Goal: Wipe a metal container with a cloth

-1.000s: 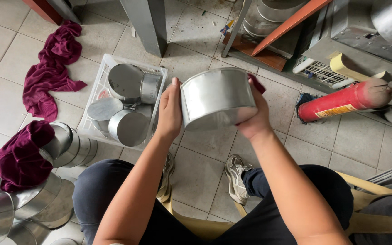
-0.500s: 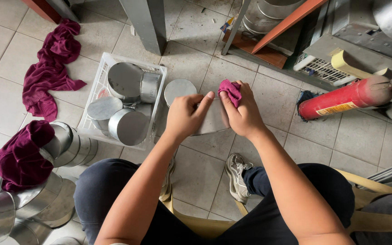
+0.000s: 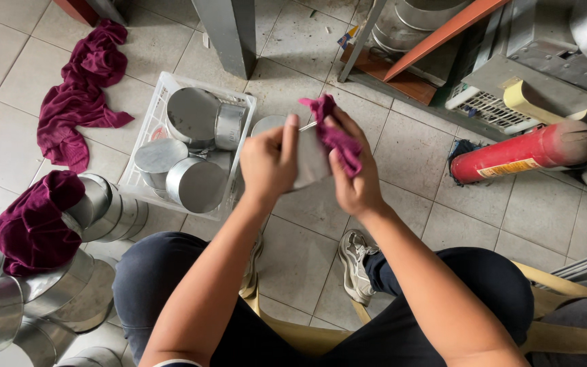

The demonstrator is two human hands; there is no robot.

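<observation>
Hands are seen from above, raised over a grey tiled floor (image 3: 307, 224), with a round metal tin (image 3: 305, 158) gripped between them. The tin is clasped by the left hand (image 3: 268, 162), whose fingers are curled around its near side, so that only a strip of its shiny wall and part of its rim are visible between the hands. A magenta cloth (image 3: 335, 131) is pinched in the right hand (image 3: 356, 178) and pressed against the tin's far edge, with a tuft of fabric sticking up above the fingers. Just behind the left hand, a white plastic crate (image 3: 159, 102) is set on the floor, and several similar tins (image 3: 193, 114) are piled inside it. More metal tins (image 3: 69, 299) are stacked on their sides at the lower left, and a crumpled magenta rag (image 3: 32, 228) is draped over them. Another magenta rag (image 3: 79, 88) is spread on the tiles at the upper left. A red fire extinguisher (image 3: 521, 155) is laid on its side to the right, well apart from the hands. Below the hands, a grey sneaker (image 3: 358, 261) is planted on the tiles, and the person's dark trousers (image 3: 171, 285) fill the bottom of the view.
</observation>
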